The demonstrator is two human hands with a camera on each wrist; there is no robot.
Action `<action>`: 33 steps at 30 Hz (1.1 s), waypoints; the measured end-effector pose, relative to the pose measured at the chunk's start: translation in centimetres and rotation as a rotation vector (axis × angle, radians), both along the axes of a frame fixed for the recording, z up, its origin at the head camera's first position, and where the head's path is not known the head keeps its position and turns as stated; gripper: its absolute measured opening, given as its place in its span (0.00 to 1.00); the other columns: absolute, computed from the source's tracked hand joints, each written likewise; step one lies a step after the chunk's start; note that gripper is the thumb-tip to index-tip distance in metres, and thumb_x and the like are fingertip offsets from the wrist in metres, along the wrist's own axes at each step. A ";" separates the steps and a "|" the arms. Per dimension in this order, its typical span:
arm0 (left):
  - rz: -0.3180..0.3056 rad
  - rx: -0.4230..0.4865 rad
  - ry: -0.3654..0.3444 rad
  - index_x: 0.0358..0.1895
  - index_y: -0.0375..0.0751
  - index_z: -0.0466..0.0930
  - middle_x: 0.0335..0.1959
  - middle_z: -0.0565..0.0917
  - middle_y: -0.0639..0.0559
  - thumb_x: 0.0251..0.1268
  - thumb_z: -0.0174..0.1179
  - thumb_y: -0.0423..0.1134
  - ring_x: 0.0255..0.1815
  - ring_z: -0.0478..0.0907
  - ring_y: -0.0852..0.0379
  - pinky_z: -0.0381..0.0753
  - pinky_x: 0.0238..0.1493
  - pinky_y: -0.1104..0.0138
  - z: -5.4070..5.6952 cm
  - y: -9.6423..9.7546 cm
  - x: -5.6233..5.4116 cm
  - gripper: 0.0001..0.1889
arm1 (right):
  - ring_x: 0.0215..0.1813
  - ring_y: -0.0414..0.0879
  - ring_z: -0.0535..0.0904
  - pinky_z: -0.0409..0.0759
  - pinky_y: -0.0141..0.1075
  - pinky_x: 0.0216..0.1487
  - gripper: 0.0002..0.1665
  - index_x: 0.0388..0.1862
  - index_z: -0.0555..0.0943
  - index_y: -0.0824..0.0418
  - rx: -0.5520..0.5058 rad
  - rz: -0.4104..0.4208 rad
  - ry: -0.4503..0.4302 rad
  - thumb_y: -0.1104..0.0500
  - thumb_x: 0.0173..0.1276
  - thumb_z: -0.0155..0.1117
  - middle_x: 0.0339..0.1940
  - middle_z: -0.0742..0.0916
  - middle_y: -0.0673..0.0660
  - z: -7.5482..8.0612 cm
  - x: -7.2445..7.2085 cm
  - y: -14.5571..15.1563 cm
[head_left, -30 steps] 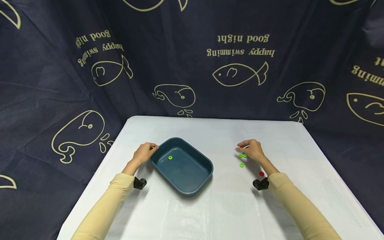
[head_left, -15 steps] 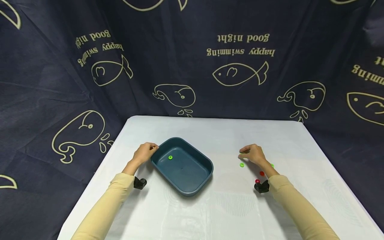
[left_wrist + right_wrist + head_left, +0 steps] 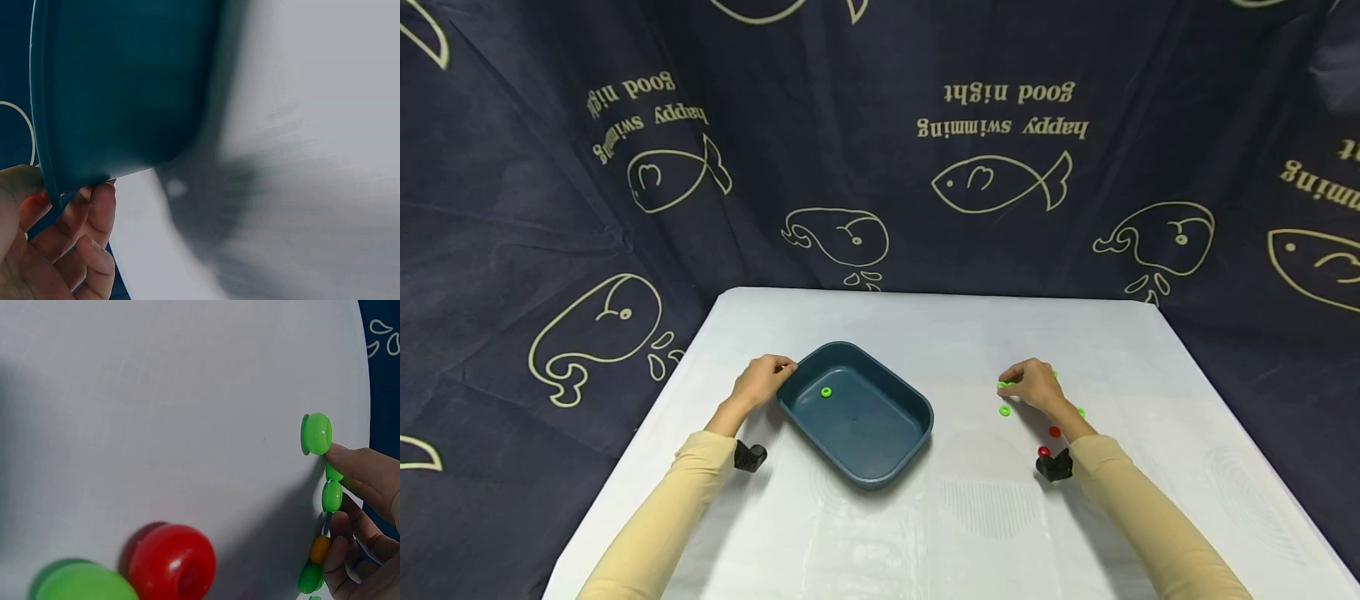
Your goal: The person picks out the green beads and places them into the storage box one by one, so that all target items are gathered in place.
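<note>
A dark blue-green rectangular plastic tub [image 3: 865, 442] sits left of the middle of the table, turned at an angle. My left hand [image 3: 762, 382] grips its far left corner; in the left wrist view the thumb and fingers stand on either side of the rim [image 3: 41, 125]. One light green bead [image 3: 826, 392] lies inside the tub. Over to the right, my right hand [image 3: 1037, 385] reaches down to the table among loose beads. The right wrist view has a green bead [image 3: 334, 472] between thumb and index finger, beside another green bead [image 3: 317, 434] and a green bead [image 3: 332, 497].
Below the right hand lie a green bead [image 3: 1004, 411], a red bead [image 3: 1055, 432] and a pinkish-red bead [image 3: 1043, 452]. An orange bead [image 3: 320, 550] shows near the curled fingers. White cloth covers the table [image 3: 925, 325]; a dark printed curtain [image 3: 880, 150] hangs behind it.
My right hand has moved slightly right and down onto the green beads, its fingers closing there. Red and green beads near its wrist have come into sight. The left hand and tub stay put.
</note>
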State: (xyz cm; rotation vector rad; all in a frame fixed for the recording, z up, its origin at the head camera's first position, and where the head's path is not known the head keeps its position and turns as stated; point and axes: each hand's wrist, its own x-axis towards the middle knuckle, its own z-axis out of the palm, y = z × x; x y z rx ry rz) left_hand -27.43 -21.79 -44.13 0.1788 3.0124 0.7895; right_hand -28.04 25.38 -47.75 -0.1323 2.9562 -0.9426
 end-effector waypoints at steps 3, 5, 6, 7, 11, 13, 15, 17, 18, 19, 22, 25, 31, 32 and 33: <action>0.000 0.000 -0.001 0.51 0.41 0.82 0.49 0.84 0.41 0.71 0.50 0.45 0.48 0.81 0.43 0.77 0.44 0.49 0.0 0.0 0.0 0.17 | 0.40 0.53 0.81 0.77 0.46 0.44 0.14 0.37 0.86 0.65 0.014 -0.007 0.004 0.59 0.52 0.73 0.36 0.88 0.61 0.0 0.0 0.0; 0.001 -0.001 -0.002 0.51 0.41 0.82 0.49 0.84 0.41 0.71 0.50 0.45 0.48 0.81 0.43 0.77 0.44 0.49 0.0 0.0 0.0 0.16 | 0.39 0.52 0.81 0.77 0.46 0.43 0.14 0.36 0.86 0.64 0.023 -0.011 0.008 0.59 0.51 0.74 0.36 0.88 0.61 0.0 -0.1 0.0; 0.000 -0.003 -0.003 0.51 0.41 0.82 0.49 0.84 0.41 0.71 0.49 0.45 0.48 0.81 0.43 0.77 0.44 0.49 0.0 -0.1 0.0 0.16 | 0.39 0.52 0.81 0.77 0.45 0.43 0.14 0.36 0.86 0.64 0.026 -0.013 0.008 0.58 0.51 0.74 0.35 0.88 0.60 0.0 -0.1 0.0; 0.000 -0.004 -0.003 0.51 0.41 0.82 0.49 0.84 0.41 0.71 0.49 0.45 0.48 0.81 0.43 0.77 0.44 0.49 0.0 -0.1 -0.1 0.16 | 0.39 0.52 0.81 0.77 0.45 0.43 0.14 0.36 0.86 0.64 0.028 -0.014 0.008 0.58 0.51 0.74 0.35 0.88 0.60 0.0 -0.1 0.0; -0.007 -0.009 -0.006 0.51 0.41 0.82 0.49 0.83 0.40 0.71 0.49 0.44 0.49 0.80 0.42 0.77 0.43 0.49 -0.1 -0.2 0.0 0.16 | 0.39 0.52 0.81 0.76 0.45 0.43 0.13 0.35 0.87 0.63 0.041 -0.017 0.005 0.58 0.51 0.74 0.35 0.88 0.60 -0.1 -0.2 0.0; -0.011 -0.008 -0.005 0.51 0.41 0.82 0.49 0.83 0.40 0.71 0.49 0.44 0.48 0.80 0.42 0.77 0.42 0.49 -0.1 -0.1 -0.1 0.16 | 0.40 0.52 0.81 0.76 0.45 0.44 0.13 0.35 0.87 0.63 0.045 -0.017 0.007 0.58 0.51 0.74 0.35 0.88 0.60 -0.1 -0.2 0.0; -0.012 -0.004 -0.003 0.51 0.41 0.82 0.49 0.84 0.40 0.71 0.49 0.44 0.48 0.81 0.42 0.77 0.42 0.50 -0.1 -0.1 -0.1 0.16 | 0.40 0.52 0.81 0.76 0.45 0.42 0.14 0.35 0.87 0.63 0.043 -0.013 0.008 0.57 0.51 0.74 0.35 0.88 0.60 0.0 -0.2 0.0; -0.012 -0.004 0.002 0.51 0.41 0.82 0.48 0.84 0.40 0.71 0.50 0.44 0.47 0.81 0.43 0.77 0.42 0.50 -0.1 0.0 -0.1 0.16 | 0.40 0.52 0.81 0.77 0.44 0.41 0.14 0.36 0.87 0.64 0.035 -0.006 0.011 0.57 0.52 0.74 0.36 0.88 0.60 0.3 -0.2 0.0; -0.013 -0.004 0.004 0.51 0.41 0.82 0.48 0.84 0.40 0.71 0.50 0.44 0.47 0.81 0.43 0.77 0.41 0.50 -0.1 0.0 -0.1 0.16 | 0.40 0.53 0.81 0.77 0.45 0.41 0.14 0.36 0.87 0.64 0.031 -0.004 0.013 0.57 0.52 0.73 0.37 0.88 0.61 0.5 -0.3 0.0; -0.014 -0.004 0.006 0.51 0.41 0.82 0.48 0.84 0.40 0.71 0.50 0.44 0.47 0.81 0.43 0.77 0.42 0.50 -0.1 0.0 -0.1 0.16 | 0.42 0.54 0.81 0.77 0.45 0.42 0.14 0.37 0.86 0.63 0.028 -0.001 0.016 0.57 0.53 0.73 0.38 0.88 0.61 0.7 -0.3 -0.1; -0.018 -0.005 0.008 0.51 0.40 0.82 0.49 0.84 0.40 0.71 0.49 0.44 0.48 0.81 0.42 0.77 0.43 0.49 0.0 0.0 -0.1 0.16 | 0.46 0.59 0.80 0.77 0.49 0.46 0.14 0.37 0.86 0.63 0.022 0.017 0.040 0.57 0.54 0.72 0.41 0.88 0.63 1.4 -0.4 -0.4; -0.017 -0.008 0.006 0.51 0.40 0.82 0.49 0.83 0.40 0.71 0.49 0.43 0.48 0.80 0.42 0.77 0.43 0.49 0.0 -0.1 0.0 0.16 | 0.48 0.60 0.78 0.76 0.50 0.48 0.13 0.38 0.87 0.62 0.027 0.023 0.064 0.56 0.55 0.71 0.43 0.87 0.63 2.1 -0.6 -0.9; -0.018 -0.009 -0.003 0.52 0.40 0.81 0.49 0.83 0.39 0.71 0.49 0.43 0.47 0.81 0.42 0.77 0.42 0.50 -0.1 -0.1 0.0 0.16 | 0.44 0.57 0.79 0.77 0.49 0.44 0.14 0.39 0.87 0.62 0.020 0.042 0.087 0.56 0.56 0.71 0.45 0.86 0.64 3.9 -1.2 -2.3; -0.018 -0.009 -0.004 0.52 0.40 0.81 0.49 0.83 0.39 0.71 0.49 0.44 0.47 0.81 0.42 0.77 0.42 0.50 -0.1 -0.1 0.0 0.16 | 0.44 0.58 0.79 0.77 0.49 0.45 0.14 0.39 0.86 0.62 0.014 0.047 0.093 0.56 0.56 0.71 0.45 0.86 0.64 4.3 -1.3 -2.6; -0.018 -0.009 -0.004 0.52 0.40 0.81 0.49 0.83 0.39 0.71 0.49 0.44 0.47 0.81 0.43 0.77 0.41 0.50 -0.1 -0.1 0.0 0.16 | 0.46 0.58 0.79 0.77 0.50 0.47 0.14 0.39 0.86 0.62 0.013 0.051 0.099 0.56 0.56 0.71 0.45 0.86 0.64 4.6 -1.5 -2.9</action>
